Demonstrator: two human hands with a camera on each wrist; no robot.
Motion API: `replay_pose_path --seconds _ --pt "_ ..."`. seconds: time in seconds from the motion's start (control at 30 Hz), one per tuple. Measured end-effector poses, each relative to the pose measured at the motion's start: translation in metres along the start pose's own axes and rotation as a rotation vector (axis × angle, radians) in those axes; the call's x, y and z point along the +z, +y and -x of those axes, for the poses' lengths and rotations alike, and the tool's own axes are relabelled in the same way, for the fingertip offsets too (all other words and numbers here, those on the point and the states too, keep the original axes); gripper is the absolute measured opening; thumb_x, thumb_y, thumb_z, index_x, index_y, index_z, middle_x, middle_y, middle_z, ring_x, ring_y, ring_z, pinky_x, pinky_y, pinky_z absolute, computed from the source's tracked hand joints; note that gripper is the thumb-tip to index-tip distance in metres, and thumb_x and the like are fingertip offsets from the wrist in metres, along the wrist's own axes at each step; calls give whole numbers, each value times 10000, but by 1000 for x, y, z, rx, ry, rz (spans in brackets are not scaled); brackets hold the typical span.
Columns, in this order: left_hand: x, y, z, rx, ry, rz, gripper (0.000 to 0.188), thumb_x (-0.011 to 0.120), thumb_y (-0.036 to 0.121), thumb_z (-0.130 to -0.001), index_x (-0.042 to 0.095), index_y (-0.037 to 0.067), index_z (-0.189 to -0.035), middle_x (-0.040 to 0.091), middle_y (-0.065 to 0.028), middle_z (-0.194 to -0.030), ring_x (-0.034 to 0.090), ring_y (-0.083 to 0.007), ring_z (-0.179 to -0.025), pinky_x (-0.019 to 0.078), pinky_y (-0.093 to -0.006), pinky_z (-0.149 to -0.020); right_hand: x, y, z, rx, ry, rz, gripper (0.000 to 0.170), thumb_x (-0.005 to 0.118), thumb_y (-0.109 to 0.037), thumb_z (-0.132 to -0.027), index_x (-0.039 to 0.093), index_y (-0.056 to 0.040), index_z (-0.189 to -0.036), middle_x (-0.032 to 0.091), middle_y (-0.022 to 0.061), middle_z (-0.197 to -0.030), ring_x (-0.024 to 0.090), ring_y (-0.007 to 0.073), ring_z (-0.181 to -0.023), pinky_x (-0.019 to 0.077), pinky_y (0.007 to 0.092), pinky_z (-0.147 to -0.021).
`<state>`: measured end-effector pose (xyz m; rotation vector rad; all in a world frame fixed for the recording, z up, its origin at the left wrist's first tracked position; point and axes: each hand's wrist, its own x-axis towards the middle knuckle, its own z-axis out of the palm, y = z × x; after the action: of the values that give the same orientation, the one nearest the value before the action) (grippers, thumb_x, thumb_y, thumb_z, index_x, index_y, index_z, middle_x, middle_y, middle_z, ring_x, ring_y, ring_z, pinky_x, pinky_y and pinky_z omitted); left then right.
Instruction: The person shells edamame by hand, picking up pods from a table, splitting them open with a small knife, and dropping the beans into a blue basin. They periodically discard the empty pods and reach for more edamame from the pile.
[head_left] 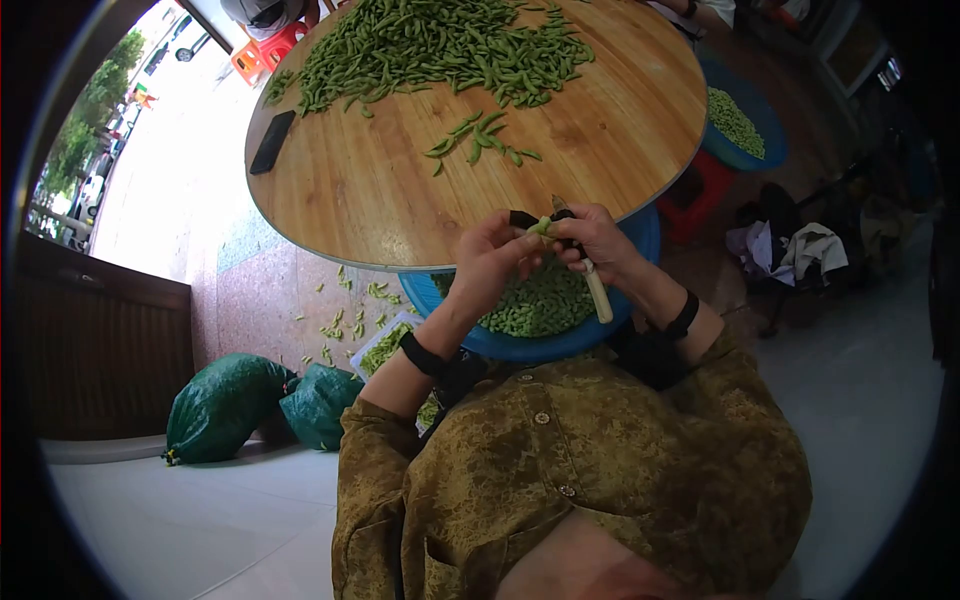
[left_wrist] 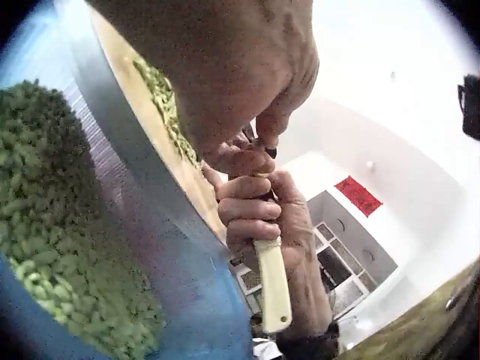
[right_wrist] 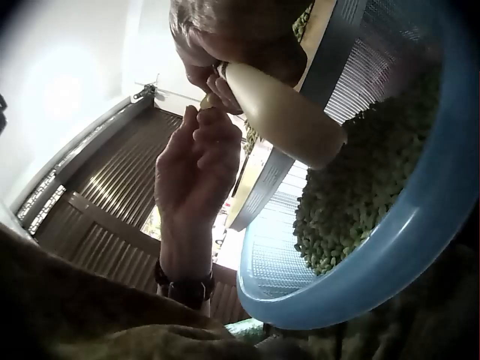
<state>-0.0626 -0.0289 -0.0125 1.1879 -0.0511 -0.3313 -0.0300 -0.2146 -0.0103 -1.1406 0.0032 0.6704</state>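
Note:
Over the near table edge, my left hand (head_left: 490, 262) pinches a green pod (head_left: 542, 227) between thumb and finger. My right hand (head_left: 598, 240) meets it there, with fingers curled round a knife whose pale handle (head_left: 598, 292) points down toward me and whose blade tip (head_left: 558, 202) points away. In the left wrist view the handle (left_wrist: 273, 285) sticks out below the right fist (left_wrist: 255, 214). The right wrist view shows the left fingertips (right_wrist: 206, 124) touching the pod beside the right hand. Below both hands is a blue basin (head_left: 530, 350) of shelled beans (head_left: 535, 305).
A large heap of pods (head_left: 430, 50) covers the far side of the round table (head_left: 370, 200); a small group (head_left: 483, 140) lies nearer. A black phone-like object (head_left: 271, 142) rests at left. Green sacks (head_left: 225, 405) stand on the floor, and another blue basin (head_left: 765, 115) is at right.

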Motion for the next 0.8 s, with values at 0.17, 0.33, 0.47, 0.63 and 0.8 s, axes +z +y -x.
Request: replay_pose_path --seconds 0.17,0.33,0.47,0.63,0.8 --pt "3 -19 2 139 6 179 199 589 55 -889 572 3 -1081 636 -48 -878 570 -100 -719 443 -213 -606 0 4 2 35 -34 -15 132 601 -145 -863 580 -18 -894 551 31 -682 459 43 -467 335 185 -353" --pt "7 -39 6 191 60 355 166 573 27 -888 594 11 -1052 647 -61 -943 595 -134 -786 456 -250 -685 7 9 8 24 -49 47 161 599 -181 -874 580 -23 -895 553 21 -670 459 41 -465 333 179 -360" --pt "3 -26 6 146 106 340 148 568 34 -889 604 27 -1033 645 -52 -928 587 -125 -758 459 -250 -690 10 7 8 11 -13 192 201 575 -236 -901 550 -37 -908 559 9 -669 457 42 -464 335 182 -367" --pt "-13 -10 26 141 54 -248 122 578 71 -892 594 24 -1003 633 -24 -820 553 -86 -638 429 -209 -575 7 8 20 -29 -40 415 179 505 -219 -940 526 -41 -952 531 0 -661 443 39 -466 339 186 -388" --pt "-18 -14 36 24 -29 -273 106 571 116 -911 582 32 -973 597 9 -721 477 -45 -537 340 -178 -465 -2 13 24 -110 -217 537 191 453 -171 -960 508 -23 -1067 497 -12 -677 436 33 -487 345 186 -418"
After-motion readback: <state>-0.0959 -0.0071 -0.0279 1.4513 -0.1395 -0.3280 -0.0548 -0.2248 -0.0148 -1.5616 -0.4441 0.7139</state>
